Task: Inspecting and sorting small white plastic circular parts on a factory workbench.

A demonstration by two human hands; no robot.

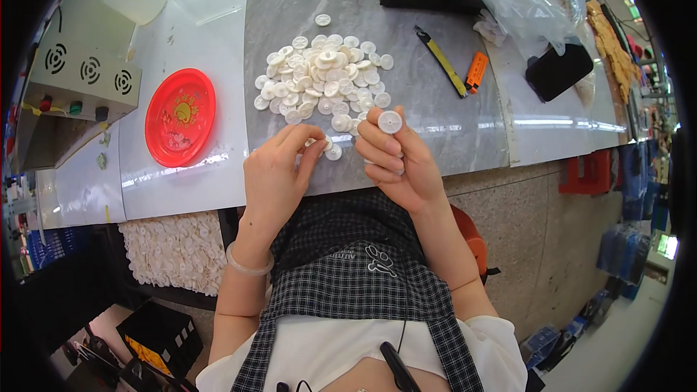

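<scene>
A person seated at a grey stone-patterned desk holds a small round white plastic disc upright at the tips of the right hand, the thumb and forefinger pinching its lower rim so that its flat face shows above the fingers; the remaining fingers curl together beneath it. The disc sits raised over the desk's near edge, just beside the heap. The left hand rests at the same near edge, its fingertips drawn together and pressing on another small white disc that lies flat on the desktop, touching the fingertips on their right side. Just beyond both hands, toward the middle of the desk, lies a loose pile of white round discs. A round red plastic plate sits on the white sheet toward the desk's left edge, well apart from the hands. A yellow and black utility knife and an orange lighter lie toward the right side, near a black phone by the right edge.
</scene>
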